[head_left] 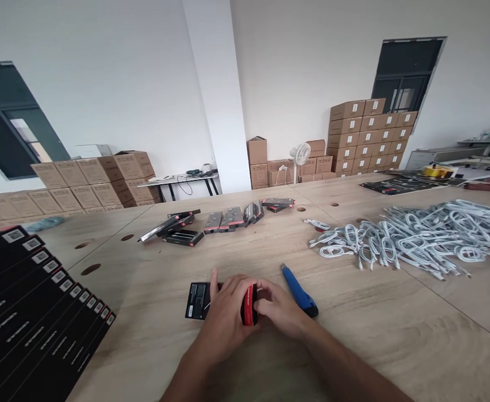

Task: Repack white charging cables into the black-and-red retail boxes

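Observation:
A small black box with a red end is gripped in my left hand, its red face turned toward me. The fingers of my right hand are bent against the right side of that red end. Beyond my left hand, a flat black printed piece sticks out to the left; whether it joins the box is hidden. On the wooden table, just right of my right hand, lies a blue cutter.
Several small black and red boxes lie further back. A heap of white coiled cables spreads at the right. Overlapping black cartons fill the left edge. Behind the table stand brown cartons and a white fan.

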`<state>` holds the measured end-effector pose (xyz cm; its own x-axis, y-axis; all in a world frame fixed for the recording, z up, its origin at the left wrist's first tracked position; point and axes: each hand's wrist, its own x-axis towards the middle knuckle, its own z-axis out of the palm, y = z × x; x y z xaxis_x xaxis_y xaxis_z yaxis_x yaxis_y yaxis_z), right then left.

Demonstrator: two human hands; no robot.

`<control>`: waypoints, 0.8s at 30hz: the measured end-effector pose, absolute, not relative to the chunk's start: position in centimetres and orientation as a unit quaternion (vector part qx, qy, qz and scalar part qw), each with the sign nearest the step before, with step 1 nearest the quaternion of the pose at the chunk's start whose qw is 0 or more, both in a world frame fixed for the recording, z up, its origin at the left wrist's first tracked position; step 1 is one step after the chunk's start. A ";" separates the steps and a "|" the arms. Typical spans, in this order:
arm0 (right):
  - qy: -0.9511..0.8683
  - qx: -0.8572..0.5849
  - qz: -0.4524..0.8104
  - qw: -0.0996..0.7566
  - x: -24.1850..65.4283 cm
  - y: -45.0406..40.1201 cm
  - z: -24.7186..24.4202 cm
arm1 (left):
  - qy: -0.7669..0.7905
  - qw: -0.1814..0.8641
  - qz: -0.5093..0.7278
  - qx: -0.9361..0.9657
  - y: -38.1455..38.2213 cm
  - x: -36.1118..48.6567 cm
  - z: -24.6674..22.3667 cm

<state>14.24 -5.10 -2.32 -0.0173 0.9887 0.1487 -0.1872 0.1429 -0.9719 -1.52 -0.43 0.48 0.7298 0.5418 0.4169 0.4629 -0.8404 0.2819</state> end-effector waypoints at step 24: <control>-0.474 -0.506 0.375 0.615 13.5 -4.6 -1.9 | 0.230 0.044 0.248 0.940 0.0 -0.4 -0.3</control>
